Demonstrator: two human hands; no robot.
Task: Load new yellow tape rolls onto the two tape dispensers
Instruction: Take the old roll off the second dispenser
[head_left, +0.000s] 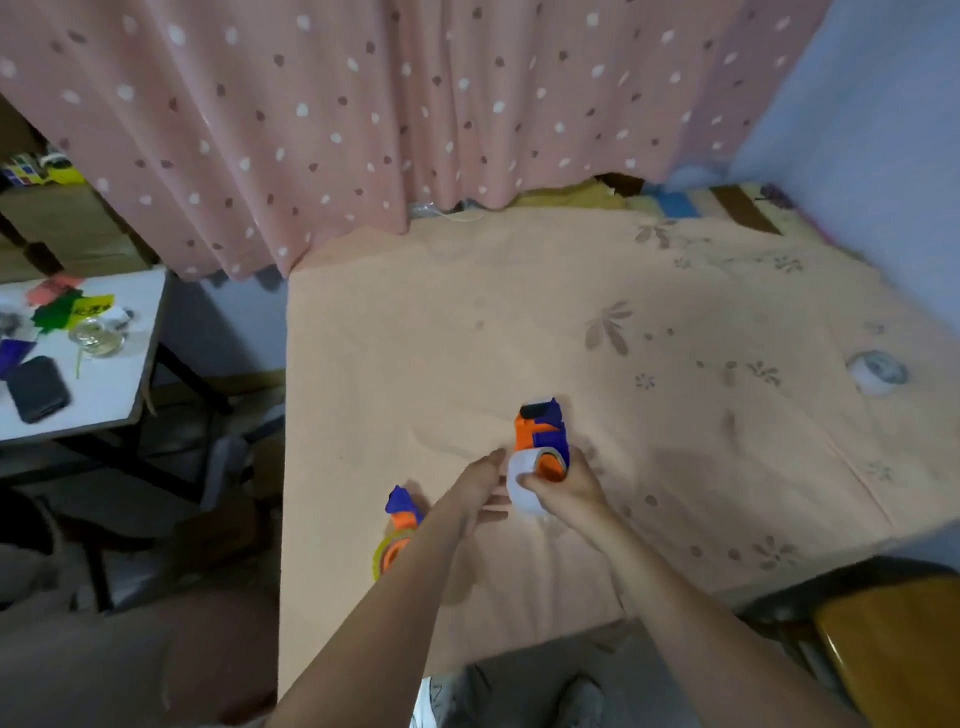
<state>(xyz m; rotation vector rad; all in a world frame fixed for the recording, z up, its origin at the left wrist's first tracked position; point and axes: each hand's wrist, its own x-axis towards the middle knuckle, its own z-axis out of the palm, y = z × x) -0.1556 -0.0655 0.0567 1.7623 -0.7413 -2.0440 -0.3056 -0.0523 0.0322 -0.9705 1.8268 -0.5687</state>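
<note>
Two dispensers on the bed (675, 322): the near-edge dispenser (397, 525) is loaded w/ yellow tape, the mid-bed dispenser (540, 431) is where a whitish roll (522, 486) is gripped by the right hand (563, 491); left hand (480, 486) is kept flat, fingers straight, beside it.

Your peach floral sheet (519, 322) carries two orange-and-blue dispensers (540, 431) (402, 512), the nearer one already holding yellow tape, and a pale roll (878, 371) far right.
</note>
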